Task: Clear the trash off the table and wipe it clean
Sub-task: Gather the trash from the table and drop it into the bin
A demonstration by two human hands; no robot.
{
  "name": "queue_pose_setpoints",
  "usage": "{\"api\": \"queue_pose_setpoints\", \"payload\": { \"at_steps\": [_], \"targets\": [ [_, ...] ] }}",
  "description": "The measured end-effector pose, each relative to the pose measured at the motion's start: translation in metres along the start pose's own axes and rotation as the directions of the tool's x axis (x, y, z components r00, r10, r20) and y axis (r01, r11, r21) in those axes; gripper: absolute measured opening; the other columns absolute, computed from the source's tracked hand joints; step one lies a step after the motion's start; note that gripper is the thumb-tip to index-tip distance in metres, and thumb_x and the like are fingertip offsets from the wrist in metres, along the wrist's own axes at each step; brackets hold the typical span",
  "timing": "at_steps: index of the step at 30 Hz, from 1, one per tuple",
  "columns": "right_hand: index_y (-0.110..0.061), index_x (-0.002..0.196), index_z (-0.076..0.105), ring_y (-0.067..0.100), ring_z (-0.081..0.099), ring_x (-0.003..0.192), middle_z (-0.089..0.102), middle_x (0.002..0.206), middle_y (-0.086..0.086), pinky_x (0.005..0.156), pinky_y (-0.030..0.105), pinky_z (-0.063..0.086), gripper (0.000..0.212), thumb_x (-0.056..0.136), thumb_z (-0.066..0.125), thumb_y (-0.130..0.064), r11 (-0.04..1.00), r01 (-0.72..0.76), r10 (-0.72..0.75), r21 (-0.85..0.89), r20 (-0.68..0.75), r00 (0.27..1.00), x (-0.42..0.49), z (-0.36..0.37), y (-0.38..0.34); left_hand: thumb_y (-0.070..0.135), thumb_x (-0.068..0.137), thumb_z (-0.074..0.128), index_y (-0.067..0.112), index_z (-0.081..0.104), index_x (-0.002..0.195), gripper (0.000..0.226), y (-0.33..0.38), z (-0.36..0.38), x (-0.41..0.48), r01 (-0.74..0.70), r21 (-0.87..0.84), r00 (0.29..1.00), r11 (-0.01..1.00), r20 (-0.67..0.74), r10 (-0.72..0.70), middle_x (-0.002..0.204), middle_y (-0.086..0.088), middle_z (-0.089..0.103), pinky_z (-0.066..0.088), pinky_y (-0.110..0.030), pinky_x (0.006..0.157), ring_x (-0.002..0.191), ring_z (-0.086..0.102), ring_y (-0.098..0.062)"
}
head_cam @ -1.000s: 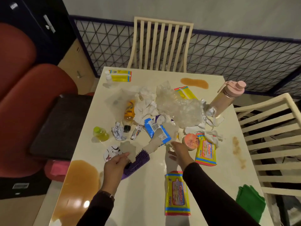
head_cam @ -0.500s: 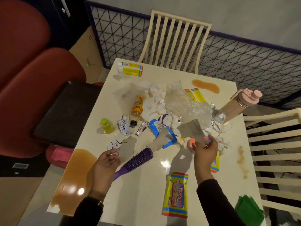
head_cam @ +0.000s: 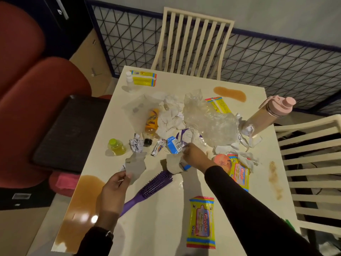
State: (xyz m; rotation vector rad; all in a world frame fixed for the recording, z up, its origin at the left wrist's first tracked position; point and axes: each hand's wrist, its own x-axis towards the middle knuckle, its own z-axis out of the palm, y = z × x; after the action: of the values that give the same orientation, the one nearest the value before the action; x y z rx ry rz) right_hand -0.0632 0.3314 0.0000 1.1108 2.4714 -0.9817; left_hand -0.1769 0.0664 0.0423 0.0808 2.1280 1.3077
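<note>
- The left hand [head_cam: 115, 183] reaches in from the lower left in a dark sleeve, thumb and fingers pinched on a grey scrap of card [head_cam: 135, 164] held just above the worktop [head_cam: 162, 228] near its left edge.
- Below that hand a brown spill [head_cam: 83, 202] covers the near left corner, and a purple hairbrush [head_cam: 147, 191] lies slanted beside the wrist.
- Further up the left side sit a small green-capped bottle [head_cam: 116, 146] and a crumpled paper ball [head_cam: 137, 145].
- The right hand [head_cam: 192, 154] stretches across the middle, fingers closed on a second grey scrap [head_cam: 174, 163] beside a blue wrapper [head_cam: 174, 145].
- The trash heap fills the centre: an orange bottle [head_cam: 152, 121] on its side, white tissues [head_cam: 171, 119] and a clear plastic bag [head_cam: 208, 119].
- A yellow wipes pack [head_cam: 202, 222] lies alone on the open near strip of the worktop.
- To the right, another wipes pack [head_cam: 239, 172] touches a round orange lid [head_cam: 222, 162].
- A pink flask [head_cam: 267, 115] stands near the right edge, with a smaller spill [head_cam: 230, 93] by the far edge.
</note>
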Motion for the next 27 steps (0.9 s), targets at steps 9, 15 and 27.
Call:
{"api": "queue_pose_setpoints", "payload": {
  "at_steps": [9, 15, 27],
  "targets": [
    [-0.006, 0.075, 0.066, 0.014, 0.051, 0.068, 0.058, 0.072, 0.000, 0.061, 0.024, 0.037, 0.016, 0.088, 0.058, -0.009, 0.886, 0.013, 0.286, 0.463, -0.568, 0.772, -0.119, -0.029, 0.019, 0.020, 0.089, 0.061, 0.008, 0.064, 0.108, 0.022, 0.043, 0.080, 0.026, -0.004, 0.055, 0.983, 0.998, 0.182, -0.006, 0.104, -0.003, 0.062, 0.043, -0.019, 0.069, 0.093, 0.058, -0.019],
    [-0.009, 0.070, 0.067, 0.007, 0.054, 0.043, 0.063, 0.064, 0.008, 0.047, 0.016, 0.042, 0.021, 0.089, 0.059, -0.011, 0.632, -0.092, 0.648, 0.770, -0.459, 0.607, -0.207, -0.013, 0.061, 0.022, 0.087, 0.057, 0.006, 0.069, 0.103, 0.026, 0.054, 0.171, 0.068, -0.043, 0.346, 0.970, 0.937, 0.238, -0.043, 0.104, -0.014, 0.068, 0.049, -0.034, 0.082, 0.096, 0.062, -0.029],
    [-0.001, 0.075, 0.068, 0.004, 0.052, 0.039, 0.062, 0.062, 0.014, 0.049, 0.017, 0.044, 0.019, 0.089, 0.061, -0.011, 0.603, -0.013, 0.523, 0.798, -0.383, 0.761, -0.243, 0.010, 0.067, 0.012, 0.083, 0.065, 0.011, 0.068, 0.088, 0.006, 0.057, 0.147, -0.023, -0.062, -0.162, 0.997, 0.985, 0.038, 0.069, 0.094, -0.009, 0.068, 0.054, -0.031, 0.079, 0.091, 0.065, -0.024]
  ]
}}
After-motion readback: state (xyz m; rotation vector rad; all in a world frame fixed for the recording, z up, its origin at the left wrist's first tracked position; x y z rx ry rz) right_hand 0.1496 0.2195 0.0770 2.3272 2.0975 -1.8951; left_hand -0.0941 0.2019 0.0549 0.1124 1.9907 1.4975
